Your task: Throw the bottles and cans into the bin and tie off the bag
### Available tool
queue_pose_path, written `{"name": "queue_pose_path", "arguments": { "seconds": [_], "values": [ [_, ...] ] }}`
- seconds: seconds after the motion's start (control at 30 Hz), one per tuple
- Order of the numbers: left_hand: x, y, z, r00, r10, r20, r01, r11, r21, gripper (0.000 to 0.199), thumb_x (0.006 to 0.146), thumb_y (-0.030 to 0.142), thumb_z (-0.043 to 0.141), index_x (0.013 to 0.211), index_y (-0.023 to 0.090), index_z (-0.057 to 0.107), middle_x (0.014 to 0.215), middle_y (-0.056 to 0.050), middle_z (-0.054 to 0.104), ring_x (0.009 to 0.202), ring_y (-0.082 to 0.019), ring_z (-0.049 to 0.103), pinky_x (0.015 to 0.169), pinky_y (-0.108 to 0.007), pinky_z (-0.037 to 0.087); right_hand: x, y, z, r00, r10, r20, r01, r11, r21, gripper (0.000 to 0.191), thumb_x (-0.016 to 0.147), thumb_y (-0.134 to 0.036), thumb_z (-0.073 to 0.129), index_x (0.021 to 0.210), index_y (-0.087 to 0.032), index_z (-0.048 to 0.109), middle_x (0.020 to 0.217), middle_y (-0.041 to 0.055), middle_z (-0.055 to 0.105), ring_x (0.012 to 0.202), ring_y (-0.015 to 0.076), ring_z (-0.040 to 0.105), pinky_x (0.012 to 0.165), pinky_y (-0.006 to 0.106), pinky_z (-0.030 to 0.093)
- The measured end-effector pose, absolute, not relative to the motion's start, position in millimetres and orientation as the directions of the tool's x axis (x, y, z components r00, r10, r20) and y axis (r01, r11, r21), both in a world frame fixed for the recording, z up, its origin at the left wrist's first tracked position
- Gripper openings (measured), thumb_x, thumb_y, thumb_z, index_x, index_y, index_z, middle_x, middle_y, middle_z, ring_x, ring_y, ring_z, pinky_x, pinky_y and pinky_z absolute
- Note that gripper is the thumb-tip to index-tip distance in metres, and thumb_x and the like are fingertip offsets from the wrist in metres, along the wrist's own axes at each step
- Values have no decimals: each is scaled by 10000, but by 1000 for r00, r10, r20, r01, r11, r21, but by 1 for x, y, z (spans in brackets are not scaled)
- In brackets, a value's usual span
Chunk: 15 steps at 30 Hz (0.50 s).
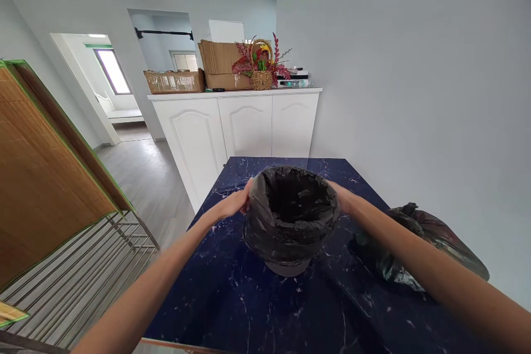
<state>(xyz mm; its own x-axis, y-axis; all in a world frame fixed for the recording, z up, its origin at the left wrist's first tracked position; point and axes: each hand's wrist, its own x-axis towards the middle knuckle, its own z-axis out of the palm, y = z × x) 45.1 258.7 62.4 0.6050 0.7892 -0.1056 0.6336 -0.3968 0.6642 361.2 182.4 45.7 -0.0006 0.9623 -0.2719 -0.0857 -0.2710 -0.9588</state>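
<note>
A trash can [288, 270] stands on the blue marbled table, only its pale grey base showing. A black garbage bag [290, 240] lines it and is folded down over the rim and outer wall, its dark mouth facing up. My left hand [241, 199] grips the bag at the left side of the rim, fingers curled. At the right side, my right hand [341, 197] is closed on the bag's edge, its fingertips hidden behind the plastic. A filled, knotted black plastic bag [443, 232] lies at the table's right, partly behind my right forearm.
The blue tabletop [232, 310] meets a white cabinet [249, 127] at its far end. Cardboard boxes [174, 82] and a flower basket [261, 78] sit on the cabinet. A metal rack [95, 271] with a bamboo mat [45, 166] stands left; a wall [406, 83] rises right.
</note>
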Motion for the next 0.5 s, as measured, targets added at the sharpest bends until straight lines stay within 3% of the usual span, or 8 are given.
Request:
{"name": "queue_pose_path", "arguments": {
  "seconds": [0.1,0.2,0.3,0.37,0.43,0.5],
  "values": [
    [41,261,47,604,783,-145,657,-387,647,713,1023,708,263,615,228,596,600,-68,650,605,-242,634,665,-352,546,358,174,40,29,962,-272,-75,-269,-960,448,981,-609,608,1191,-253,782,1092,145,830,1061,362,775,970,549,615],
    [28,255,45,550,832,-68,667,-389,635,676,1024,706,303,719,218,658,623,-63,644,646,-253,647,753,-375,549,359,159,48,59,963,-261,-75,-257,-964,414,980,-595,622,1159,-265,797,1095,131,832,1108,363,762,978,529,613],
    [17,237,47,479,871,106,565,-398,723,729,1063,712,195,1238,200,683,1042,-114,752,994,-295,714,960,-428,547,357,142,68,78,980,-184,-95,-177,-980,460,998,-649,570,1180,-288,787,1178,97,820,1204,339,729,1018,485,599],
    [15,221,41,520,829,207,367,-435,822,791,1043,775,223,1579,235,439,1441,-150,644,1311,-305,632,1117,-449,500,350,132,80,82,990,-112,-81,-105,-991,462,990,-652,592,1226,-296,767,1250,78,799,1239,313,713,1040,447,589],
    [19,204,28,611,748,261,203,-466,861,1006,950,852,451,1712,259,169,1668,-172,438,1500,-345,483,1224,-490,429,341,123,88,76,993,-89,-51,-86,-995,431,937,-563,706,1274,-297,743,1277,73,788,1197,300,731,1009,415,604],
    [26,190,9,687,679,258,174,-498,849,1291,802,828,719,1734,259,30,1740,-192,310,1556,-408,396,1262,-562,386,331,120,89,105,988,-115,-43,-111,-993,452,855,-383,767,1294,-283,734,1206,80,809,1069,298,771,891,384,641]
  ]
}}
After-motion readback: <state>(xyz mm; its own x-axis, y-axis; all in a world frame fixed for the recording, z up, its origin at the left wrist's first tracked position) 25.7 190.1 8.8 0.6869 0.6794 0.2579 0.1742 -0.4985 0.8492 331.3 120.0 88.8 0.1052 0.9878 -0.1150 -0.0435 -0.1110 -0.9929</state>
